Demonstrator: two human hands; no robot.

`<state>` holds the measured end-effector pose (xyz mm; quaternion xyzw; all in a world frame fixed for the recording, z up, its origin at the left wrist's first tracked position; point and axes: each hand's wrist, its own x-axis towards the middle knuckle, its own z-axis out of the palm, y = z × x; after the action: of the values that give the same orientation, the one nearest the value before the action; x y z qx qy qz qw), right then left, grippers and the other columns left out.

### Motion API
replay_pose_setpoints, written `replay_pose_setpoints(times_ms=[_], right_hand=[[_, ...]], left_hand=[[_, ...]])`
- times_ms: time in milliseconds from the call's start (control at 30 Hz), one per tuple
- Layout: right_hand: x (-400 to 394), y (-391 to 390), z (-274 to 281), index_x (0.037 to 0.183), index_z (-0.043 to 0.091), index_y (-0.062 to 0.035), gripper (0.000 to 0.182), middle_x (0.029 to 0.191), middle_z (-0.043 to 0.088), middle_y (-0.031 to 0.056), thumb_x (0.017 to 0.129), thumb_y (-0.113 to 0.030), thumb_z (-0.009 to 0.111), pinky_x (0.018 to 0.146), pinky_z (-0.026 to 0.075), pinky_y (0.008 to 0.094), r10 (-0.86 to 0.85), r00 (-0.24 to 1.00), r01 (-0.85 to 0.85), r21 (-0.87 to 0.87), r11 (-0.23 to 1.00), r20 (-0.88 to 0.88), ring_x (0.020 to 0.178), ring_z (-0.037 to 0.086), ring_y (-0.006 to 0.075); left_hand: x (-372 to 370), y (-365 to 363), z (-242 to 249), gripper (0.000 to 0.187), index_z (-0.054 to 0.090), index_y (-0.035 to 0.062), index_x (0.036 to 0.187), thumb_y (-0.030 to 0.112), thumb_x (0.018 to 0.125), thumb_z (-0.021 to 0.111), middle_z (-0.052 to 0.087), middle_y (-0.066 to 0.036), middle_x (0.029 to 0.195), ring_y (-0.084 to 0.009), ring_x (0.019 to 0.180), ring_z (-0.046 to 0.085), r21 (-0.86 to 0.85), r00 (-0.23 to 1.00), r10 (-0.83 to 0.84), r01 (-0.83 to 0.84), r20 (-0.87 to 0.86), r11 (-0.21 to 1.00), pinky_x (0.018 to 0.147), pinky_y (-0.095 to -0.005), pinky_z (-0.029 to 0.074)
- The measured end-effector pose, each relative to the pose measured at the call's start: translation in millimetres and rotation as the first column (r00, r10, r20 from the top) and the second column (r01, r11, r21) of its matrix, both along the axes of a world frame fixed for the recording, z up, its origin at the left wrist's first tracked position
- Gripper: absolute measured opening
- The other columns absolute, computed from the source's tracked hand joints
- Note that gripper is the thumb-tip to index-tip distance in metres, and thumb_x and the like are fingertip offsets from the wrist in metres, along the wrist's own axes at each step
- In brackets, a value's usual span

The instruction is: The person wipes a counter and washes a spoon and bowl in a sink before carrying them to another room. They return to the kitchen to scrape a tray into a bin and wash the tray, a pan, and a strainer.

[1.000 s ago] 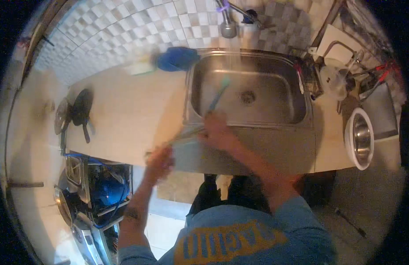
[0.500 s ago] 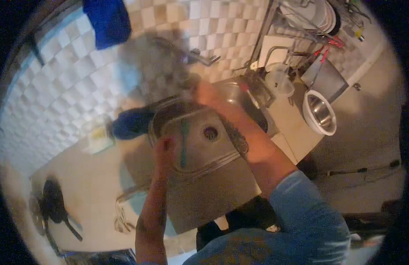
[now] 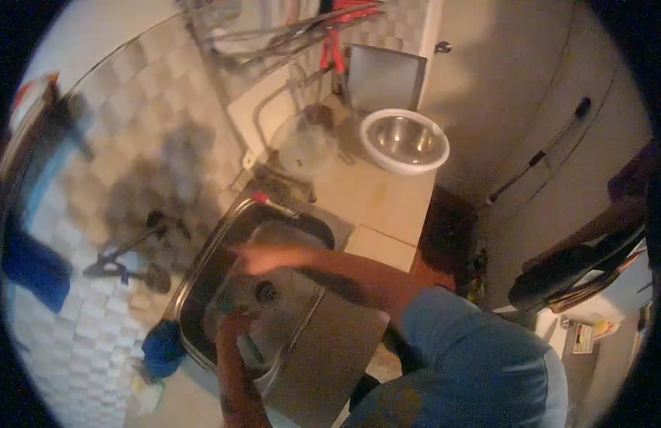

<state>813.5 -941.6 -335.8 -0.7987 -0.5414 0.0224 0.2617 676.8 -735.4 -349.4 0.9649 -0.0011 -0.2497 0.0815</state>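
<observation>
My left hand [image 3: 234, 324] is low inside the steel sink [image 3: 313, 308], over the middle of a long teal-green utensil [image 3: 252, 349]; whether the fingers grip it is not clear. My right hand [image 3: 263, 260] is stretched across the basin above the drain [image 3: 265, 291]. Motion smears its fingers, so I cannot make out anything in them. On the wall to the left is the tap [image 3: 127, 267]. A red-ended utensil [image 3: 275, 205] lies at the far side of the sink.
On the counter beyond the sink stand a white bowl with a steel inside [image 3: 405, 140], a translucent container [image 3: 305, 151] and a grey flat board [image 3: 386, 77]. A blue cloth [image 3: 163, 349] lies by the sink's left edge. Another blue cloth [image 3: 36, 271] hangs on the wall.
The view has turned to the right, bringing the door side into sight. My right hand has come down from near the tap into the sink area; my left hand now overlaps the teal-green utensil.
</observation>
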Motion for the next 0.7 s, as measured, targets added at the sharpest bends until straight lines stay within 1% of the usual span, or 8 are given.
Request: replay_pose_setpoints(times_ms=[100,133,200,300,333,400,500,700], right_hand=[[-31,-156,41,0.095,0.063,-0.0042,0.024,0.118,0.062,0.0143,0.095,-0.026,0.054,0.092,0.047,0.0364,-0.156,0.922,0.07,-0.243,0.967,-0.353,0.102,0.061,0.0253],[-38,-223,47,0.097,0.065,-0.006,0.019,0.12,0.061,0.011,0.094,-0.023,0.055,0.094,0.046,0.0373,-0.143,0.962,0.191,0.203,0.96,-0.231,0.109,0.058,0.0236],[-13,-346,92,0.107,0.064,-0.0064,0.019,0.126,0.059,0.0117,0.089,-0.011,0.06,0.097,0.044,0.0373,-0.465,0.86,0.51,0.306,0.804,-0.211,0.115,0.055,0.0231],[79,-513,116,0.108,0.063,-0.0055,0.02,0.105,0.066,0.0078,0.092,-0.006,0.051,0.093,0.046,0.0343,-0.77,0.412,0.824,0.56,0.086,-0.488,0.1,0.059,0.0195],[119,-573,109,0.11,0.061,-0.0049,0.021,0.105,0.066,0.0075,0.092,-0.015,0.057,0.091,0.046,0.0349,-0.764,0.396,0.81,0.586,0.029,-0.509,0.1,0.059,0.0182],[199,-676,75,0.119,0.051,0.0023,0.053,0.106,0.064,0.0173,0.083,-0.033,0.069,0.09,0.047,0.0374,-0.834,0.149,0.879,0.457,-0.135,-0.532,0.103,0.059,0.0254],[251,-713,72,0.117,0.05,0.0076,0.066,0.109,0.062,0.0231,0.078,-0.04,0.074,0.085,0.049,0.0374,-0.925,-0.043,0.872,0.437,-0.22,-0.378,0.099,0.061,0.0298],[276,-714,124,0.114,0.053,0.0046,0.064,0.104,0.064,0.0229,0.071,-0.037,0.075,0.085,0.049,0.0375,-0.916,0.129,0.928,0.371,-0.023,-0.38,0.095,0.062,0.0322]], left_hand=[[25,-1,-64,0.051,0.058,0.0127,0.126,0.045,0.087,0.059,0.053,-0.019,0.132,-0.0391,0.124,0.048,-0.119,0.992,-0.033,0.047,0.118,0.992,0.104,-0.0503,0.036],[26,-9,-77,0.051,0.06,0.0115,0.123,0.045,0.085,0.062,0.054,-0.019,0.129,-0.039,0.123,0.049,-0.137,0.975,-0.029,0.061,0.222,0.989,0.104,-0.0499,0.036],[4,-69,-45,0.042,0.062,0.0064,0.114,0.037,0.085,0.065,0.058,-0.02,0.121,-0.0376,0.117,0.052,-0.286,0.897,0.075,0.058,0.436,0.957,0.102,-0.0467,0.038],[11,-173,-9,0.032,0.062,0.0005,0.109,0.021,0.085,0.067,0.06,-0.02,0.118,-0.0334,0.112,0.055,-0.488,0.922,0.102,0.101,0.373,0.867,0.101,-0.0411,0.039],[39,-171,-90,0.029,0.062,0.0005,0.109,0.018,0.086,0.066,0.062,-0.017,0.116,-0.0305,0.106,0.058,-0.093,0.71,-0.394,0.541,0.584,0.836,0.099,-0.0389,0.041],[61,-295,-14,0.042,0.051,0.0011,0.123,0.024,0.09,0.063,0.063,-0.015,0.112,-0.0273,0.1,0.061,-0.828,0.996,0.084,-0.025,0.027,0.56,0.087,-0.0384,0.048],[106,-440,28,0.067,0.028,0.0018,0.141,0.029,0.091,0.064,0.054,-0.021,0.122,-0.0302,0.106,0.058,-0.877,0.827,0.298,-0.471,-0.476,-0.096,0.088,-0.0405,0.051],[240,-571,25,0.087,0.037,-0.0067,0.134,0.031,0.07,0.081,0.052,-0.026,0.123,-0.0392,0.114,0.053,-0.673,0.702,0.611,-0.254,0.365,0.694,0.099,-0.0462,0.042]])
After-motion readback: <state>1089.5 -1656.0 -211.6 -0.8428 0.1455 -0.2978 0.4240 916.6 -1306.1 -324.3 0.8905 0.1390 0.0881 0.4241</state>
